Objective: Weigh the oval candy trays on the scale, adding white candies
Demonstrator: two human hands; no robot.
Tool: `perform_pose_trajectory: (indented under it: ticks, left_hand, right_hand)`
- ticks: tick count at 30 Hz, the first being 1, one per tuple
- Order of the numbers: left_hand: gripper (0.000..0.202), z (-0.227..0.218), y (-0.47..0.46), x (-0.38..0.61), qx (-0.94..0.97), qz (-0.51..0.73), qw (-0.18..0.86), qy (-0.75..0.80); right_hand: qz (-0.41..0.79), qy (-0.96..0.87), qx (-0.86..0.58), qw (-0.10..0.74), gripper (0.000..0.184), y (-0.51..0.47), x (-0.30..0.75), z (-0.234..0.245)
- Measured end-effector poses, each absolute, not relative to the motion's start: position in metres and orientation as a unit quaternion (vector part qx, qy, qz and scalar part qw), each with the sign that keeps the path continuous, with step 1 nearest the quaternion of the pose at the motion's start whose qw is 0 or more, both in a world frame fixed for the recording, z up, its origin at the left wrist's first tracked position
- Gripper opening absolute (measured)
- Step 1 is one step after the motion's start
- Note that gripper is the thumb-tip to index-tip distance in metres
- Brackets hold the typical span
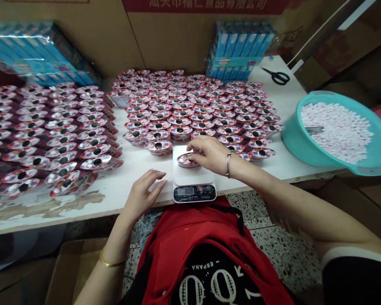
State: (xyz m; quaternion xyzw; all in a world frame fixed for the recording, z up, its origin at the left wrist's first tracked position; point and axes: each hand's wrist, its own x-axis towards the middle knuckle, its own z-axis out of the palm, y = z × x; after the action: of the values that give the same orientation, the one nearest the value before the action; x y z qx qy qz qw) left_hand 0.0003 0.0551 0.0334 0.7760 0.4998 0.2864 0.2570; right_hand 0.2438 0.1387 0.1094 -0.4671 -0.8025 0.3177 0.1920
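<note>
A small white kitchen scale (pixel 193 177) sits at the table's near edge, its display lit. On its platform lies an oval red-printed tin (pixel 184 160). My right hand (pixel 209 153) reaches over the scale, fingers curled and pinched on that tin's right side. My left hand (pixel 145 191) rests on the white table (pixel 139 167) just left of the scale, fingers loosely spread and holding nothing. Rows of several identical tins (pixel 197 110) with dark round centres cover the table behind the scale.
More stacked tins (pixel 47 135) fill the left side. A teal basin (pixel 339 131) of small white and pink sweets stands at the right edge. Blue boxes (pixel 239 51) and black scissors (pixel 277 76) lie at the back. A cardboard box (pixel 70 271) is on the floor.
</note>
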Motion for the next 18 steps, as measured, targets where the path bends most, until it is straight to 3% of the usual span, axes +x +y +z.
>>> perform_pose_trajectory:
  ticks: [3,6,9,13,18]
  left_hand:
    - [0.020,0.031,0.055,-0.001,0.775,0.284,0.257,0.502]
    - [0.020,0.030,0.055,-0.004,0.773,0.282,0.255,0.508]
    - [0.021,0.028,0.056,-0.007,0.770,0.283,0.258,0.510]
    - [0.020,0.024,0.057,-0.007,0.769,0.278,0.262,0.513]
    - [0.020,0.023,0.058,-0.003,0.776,0.282,0.260,0.501]
  right_hand:
    - [0.445,-0.713,-0.476,0.260,0.005,0.143,0.251,0.113]
    - [0.595,-0.553,-0.477,0.337,0.014,0.144,0.265,0.118]
    - [0.665,-0.439,-0.477,0.370,0.018,0.140,0.285,0.118]
    - [0.666,-0.406,-0.512,0.359,0.019,0.129,0.304,0.108]
    - [0.594,-0.503,-0.539,0.321,0.015,0.120,0.294,0.101]
